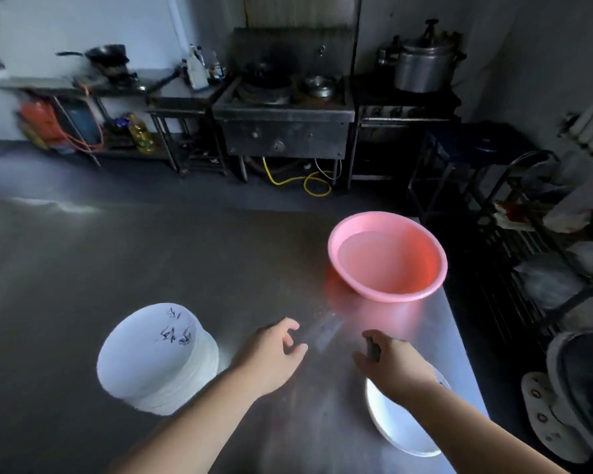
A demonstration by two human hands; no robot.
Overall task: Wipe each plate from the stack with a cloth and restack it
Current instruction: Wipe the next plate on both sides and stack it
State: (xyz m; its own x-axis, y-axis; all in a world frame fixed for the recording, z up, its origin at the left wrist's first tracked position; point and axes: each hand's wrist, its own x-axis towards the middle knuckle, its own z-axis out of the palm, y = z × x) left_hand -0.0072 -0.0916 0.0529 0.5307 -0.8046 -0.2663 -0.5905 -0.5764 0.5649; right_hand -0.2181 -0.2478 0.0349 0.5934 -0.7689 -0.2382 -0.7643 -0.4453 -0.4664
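Nearest the viewer, just right of the pink basin's (387,258) near side, a white plate (401,422) lies on the steel surface (83,268) at its right edge, partly under the right forearm. The right hand (391,360) hovers between that plate and the basin, fingers curled around a small dark object; it may be a bunched cloth, but it is too blurred to say. The left hand (271,354), left of the basin's near rim and well short of it, is loosely open with fingers curved and holds nothing. Further left of the basin stands the stack of white plates (158,357), upside down, dark handwriting on the top base. The basin itself sits beyond both hands, holding what looks like water. The step in hand appears to be readying for the next plate — so the empty left hand should go to the stack, lift only the top plate by its rim and keep it level, while the right keeps its hold firm and avoids dripping. Restacked plates belong on the lone plate, set down centred — it sits close to the edge.
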